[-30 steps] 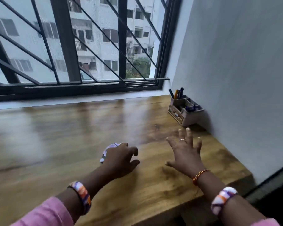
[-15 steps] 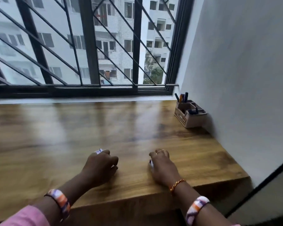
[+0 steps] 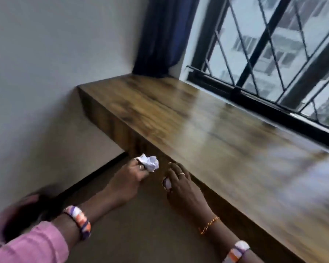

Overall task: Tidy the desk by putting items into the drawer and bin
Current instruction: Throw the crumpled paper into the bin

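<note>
White crumpled paper (image 3: pixel 149 162) sits pinched in the fingers of the left hand (image 3: pixel 127 184), most of the ball sticking out past the knuckles, in the air just off the front edge of the wooden desk (image 3: pixel 207 128). The right hand (image 3: pixel 182 186) is curled too, and a smaller pale scrap (image 3: pixel 167 183) shows under its bent fingers; it looks like a second wad of paper, though too little of it shows to be sure. That hand hangs close beside the desk's front face, apart from the left hand.

Half a second ago both hands were closed on the desktop, near its right end by the pen holder. Now they have lifted clear of the wood with the paper in them, and the view has swung hard to the left, towards the far end of the desk, the white wall (image 3: pixel 36 73) and the dark blue curtain (image 3: pixel 160 35) beside the barred window (image 3: pixel 273 54).

For the task, this reads as the pick-up being done and the carry to the bin under way. No bin or drawer shows here, only floor (image 3: pixel 137 234) below the hands. The desktop in view bears nothing.
</note>
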The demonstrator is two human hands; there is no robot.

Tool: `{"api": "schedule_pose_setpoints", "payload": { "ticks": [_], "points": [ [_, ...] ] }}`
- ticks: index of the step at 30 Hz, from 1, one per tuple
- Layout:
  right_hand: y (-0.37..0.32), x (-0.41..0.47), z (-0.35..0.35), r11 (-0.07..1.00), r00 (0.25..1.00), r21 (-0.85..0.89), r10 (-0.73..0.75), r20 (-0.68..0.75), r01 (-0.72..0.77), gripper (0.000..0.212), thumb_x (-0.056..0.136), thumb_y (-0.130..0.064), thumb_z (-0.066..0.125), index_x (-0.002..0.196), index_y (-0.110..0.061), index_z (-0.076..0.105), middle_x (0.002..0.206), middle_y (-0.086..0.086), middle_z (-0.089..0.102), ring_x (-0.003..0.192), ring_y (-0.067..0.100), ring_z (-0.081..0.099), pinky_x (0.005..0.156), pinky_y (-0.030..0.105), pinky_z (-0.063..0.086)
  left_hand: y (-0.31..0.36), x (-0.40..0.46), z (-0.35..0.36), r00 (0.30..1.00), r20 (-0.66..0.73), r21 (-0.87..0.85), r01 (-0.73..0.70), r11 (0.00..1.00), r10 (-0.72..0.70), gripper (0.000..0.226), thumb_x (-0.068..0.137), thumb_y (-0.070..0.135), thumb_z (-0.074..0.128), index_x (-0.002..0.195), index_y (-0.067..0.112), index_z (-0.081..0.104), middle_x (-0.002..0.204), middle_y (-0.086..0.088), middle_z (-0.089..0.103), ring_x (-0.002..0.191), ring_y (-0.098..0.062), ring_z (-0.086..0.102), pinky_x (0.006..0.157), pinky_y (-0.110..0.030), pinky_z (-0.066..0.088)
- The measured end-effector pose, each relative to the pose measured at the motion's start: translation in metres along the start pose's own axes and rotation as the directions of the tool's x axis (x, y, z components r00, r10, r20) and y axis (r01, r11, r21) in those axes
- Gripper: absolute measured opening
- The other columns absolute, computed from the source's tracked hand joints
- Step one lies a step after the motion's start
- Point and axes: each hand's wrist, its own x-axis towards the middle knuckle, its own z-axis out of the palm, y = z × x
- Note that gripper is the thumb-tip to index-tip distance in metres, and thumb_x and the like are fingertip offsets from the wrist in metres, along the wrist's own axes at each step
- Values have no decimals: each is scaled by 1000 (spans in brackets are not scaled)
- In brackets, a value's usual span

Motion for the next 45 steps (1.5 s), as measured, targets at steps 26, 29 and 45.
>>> {"api": "schedule_pose_setpoints", "payload": {
  "ticks": [26,29,45],
  "points": [
    [-277,172,98,747,699,6,-625,346,665,75,84,-25,65,145,-25,22,157,11,8,143,30,15,103,48,40,-206,-325,-106,512,-30,69,858,509,-858,25,79,0,57,92,16,71,102,-1,69,102,-24,58,90,-38,42],
    [-264,163,97,772,716,-5,-587,377,636,73,84,-25,65,145,-24,24,156,11,14,140,30,25,104,46,40,-201,-337,-102,469,-8,29,883,468,-883,23,81,3,58,94,17,71,102,-1,69,100,-23,59,89,-33,41],
    [-272,60,78,689,621,-65,-604,499,722,53,90,-25,56,139,-19,37,139,2,45,119,19,52,96,34,46,-116,-375,-131,360,118,34,930,366,-925,19,89,15,55,105,15,66,110,-4,62,106,-22,55,87,-34,46]
  ]
}}
